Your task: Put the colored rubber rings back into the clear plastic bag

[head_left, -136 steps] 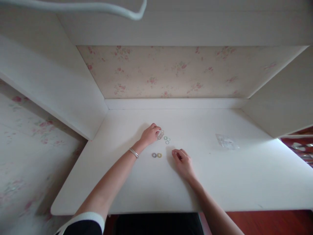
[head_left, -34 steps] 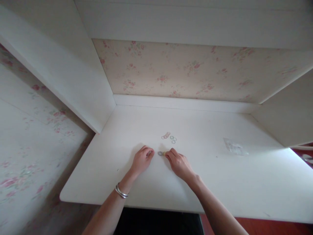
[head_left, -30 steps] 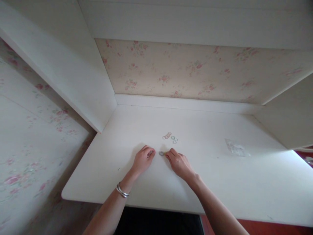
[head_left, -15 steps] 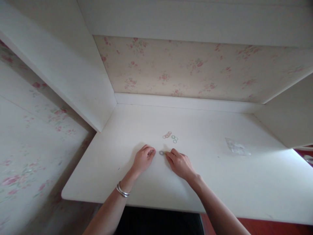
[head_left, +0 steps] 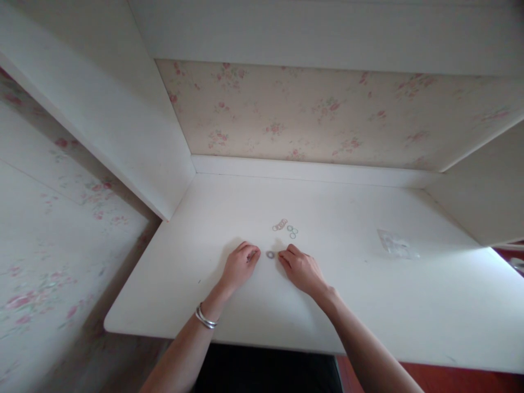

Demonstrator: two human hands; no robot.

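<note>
My left hand [head_left: 240,266] rests on the white tabletop, fingers curled and closed; what they hold, if anything, is hidden. My right hand [head_left: 299,268] is closed in a pinch on a small yellowish band, of which only a sliver shows at the fingertips. Between the two hands lies a greyish-purple ring-shaped band [head_left: 270,255], apart from the left fingers and close beside the right ones. Farther back, several orange-brown bands [head_left: 280,225] overlap in a slanting row. To their right is a small cluster of green bands [head_left: 292,236].
A clear plastic bag [head_left: 397,245] lies on the white table [head_left: 347,316] to the right. A white side panel [head_left: 164,180] stands at the left, and a low white ledge [head_left: 311,170] runs along the back under flowered wallpaper. The table's front edge is near my forearms.
My right fingertips have shifted slightly to the right, away from the greyish-purple band, and less of the yellowish band shows. My left hand and the other bands stay put.
</note>
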